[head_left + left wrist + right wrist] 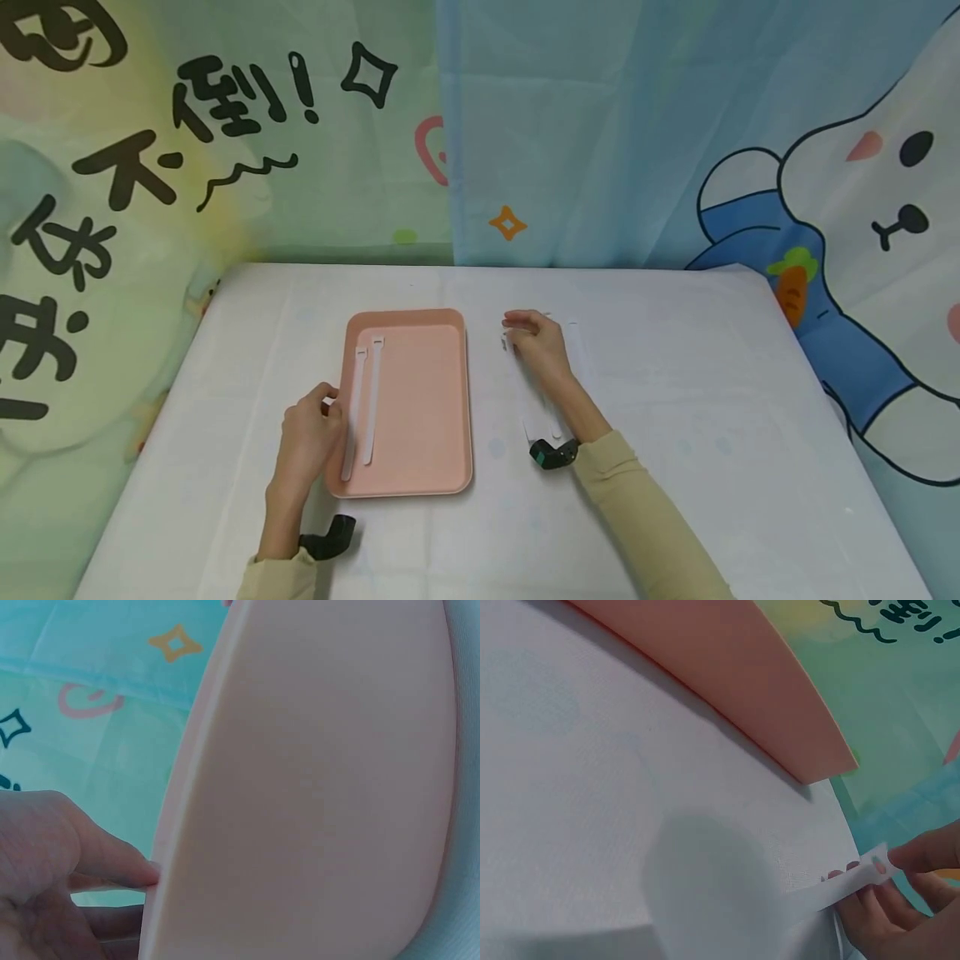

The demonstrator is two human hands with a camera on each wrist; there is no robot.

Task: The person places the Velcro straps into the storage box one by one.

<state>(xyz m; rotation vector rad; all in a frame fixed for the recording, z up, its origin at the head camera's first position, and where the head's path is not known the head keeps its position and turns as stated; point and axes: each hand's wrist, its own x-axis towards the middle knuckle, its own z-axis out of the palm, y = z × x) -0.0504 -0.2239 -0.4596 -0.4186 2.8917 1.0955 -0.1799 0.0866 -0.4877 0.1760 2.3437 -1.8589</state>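
A pink rectangular tray (420, 400) lies on the table with two long, narrow white plastic pieces (372, 408) along its left side. My left hand (311, 433) is at the tray's left edge; in the left wrist view its fingertips (150, 874) pinch the outer rim. Right of the tray, my right hand (540, 350) holds a white spoon-like piece (832, 891) by its slotted handle end, between thumb and fingers. The broad, rounded end of this piece is close to the right wrist camera and blurred. More white pieces (557, 431) lie partly hidden under the right forearm.
A white cloth (712, 400) covers the table. Behind its far edge hangs a printed curtain (555, 142) with a cartoon bear and large lettering. Each wrist bears a black camera (553, 454).
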